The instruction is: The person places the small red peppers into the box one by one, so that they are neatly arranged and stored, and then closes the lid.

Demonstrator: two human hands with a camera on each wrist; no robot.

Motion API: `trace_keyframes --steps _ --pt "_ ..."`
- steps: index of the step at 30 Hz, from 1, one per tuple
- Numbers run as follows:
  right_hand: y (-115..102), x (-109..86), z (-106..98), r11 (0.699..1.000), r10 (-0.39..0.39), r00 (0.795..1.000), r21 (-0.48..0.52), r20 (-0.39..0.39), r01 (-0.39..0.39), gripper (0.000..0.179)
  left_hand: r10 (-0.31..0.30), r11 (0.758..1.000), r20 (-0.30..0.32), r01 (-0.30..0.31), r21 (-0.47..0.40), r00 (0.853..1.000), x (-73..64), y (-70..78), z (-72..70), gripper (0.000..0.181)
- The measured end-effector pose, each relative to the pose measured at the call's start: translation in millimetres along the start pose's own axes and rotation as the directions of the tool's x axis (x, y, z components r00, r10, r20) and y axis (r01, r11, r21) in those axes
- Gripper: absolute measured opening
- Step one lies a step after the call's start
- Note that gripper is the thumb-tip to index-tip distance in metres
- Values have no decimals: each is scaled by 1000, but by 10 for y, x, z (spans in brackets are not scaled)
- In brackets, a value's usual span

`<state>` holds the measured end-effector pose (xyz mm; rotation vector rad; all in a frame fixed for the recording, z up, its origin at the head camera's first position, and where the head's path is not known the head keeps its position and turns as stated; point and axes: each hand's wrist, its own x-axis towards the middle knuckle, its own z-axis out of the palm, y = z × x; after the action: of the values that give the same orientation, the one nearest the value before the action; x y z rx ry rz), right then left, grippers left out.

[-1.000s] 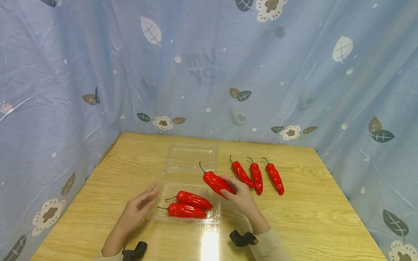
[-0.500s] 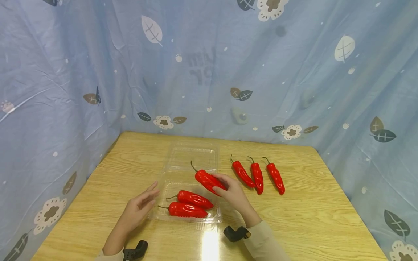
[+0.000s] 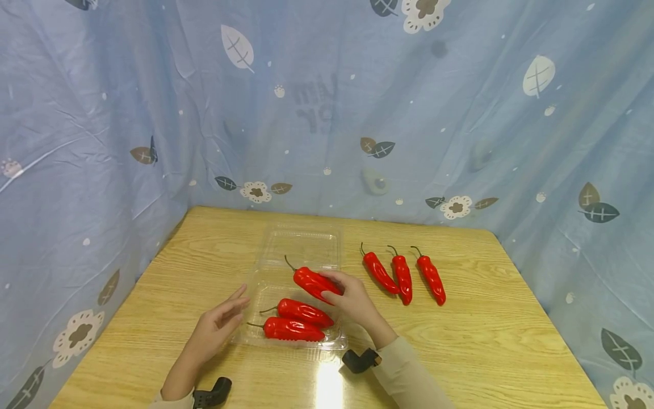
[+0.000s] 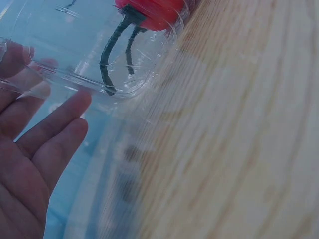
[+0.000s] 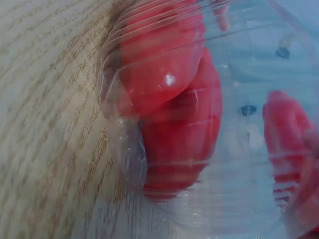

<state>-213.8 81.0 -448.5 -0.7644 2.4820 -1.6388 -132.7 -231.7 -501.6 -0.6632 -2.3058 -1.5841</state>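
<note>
My right hand [image 3: 352,298] grips a red chili pepper [image 3: 310,282] by its tip half, its dark stem pointing up and left. This pepper is over the back part of a clear plastic clamshell box [image 3: 260,292], whose lid lies folded open behind it. Two more red peppers [image 3: 301,312] lie side by side in the box, stems to the left; the left wrist view shows their green stems [image 4: 112,55] through the plastic. At the box's left side my left hand [image 3: 217,326] has its fingers extended, fingertips close to the wall. In the right wrist view the held pepper [image 5: 285,132] shows through the plastic.
Three red peppers [image 3: 402,278] lie on the wooden table [image 3: 475,341] to the right of the box, stems toward the back. A blue patterned curtain [image 3: 327,102] hangs behind the table and along both sides.
My right hand has carried its pepper leftward, from the box's right edge to further over the box. My left hand and the other peppers have stayed put.
</note>
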Motion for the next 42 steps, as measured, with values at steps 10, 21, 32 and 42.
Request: trace_keyframes --steps 10,21,32,42 --pt "-19 82 90 994 6 999 -107 35 -2 41 -17 999 -2 17 29 1000 -3 11 -1 32" --pt "-13 174 153 978 21 993 -210 119 5 42 -12 1000 -2 12 13 1000 3 24 4 32" --pt "-36 210 201 965 31 984 -262 175 17 40 -29 999 -2 29 16 1000 -9 -2 1 31" --pt "-34 222 217 951 35 984 -308 177 22 41 -33 999 -6 33 0 999 -5 -11 6 31"
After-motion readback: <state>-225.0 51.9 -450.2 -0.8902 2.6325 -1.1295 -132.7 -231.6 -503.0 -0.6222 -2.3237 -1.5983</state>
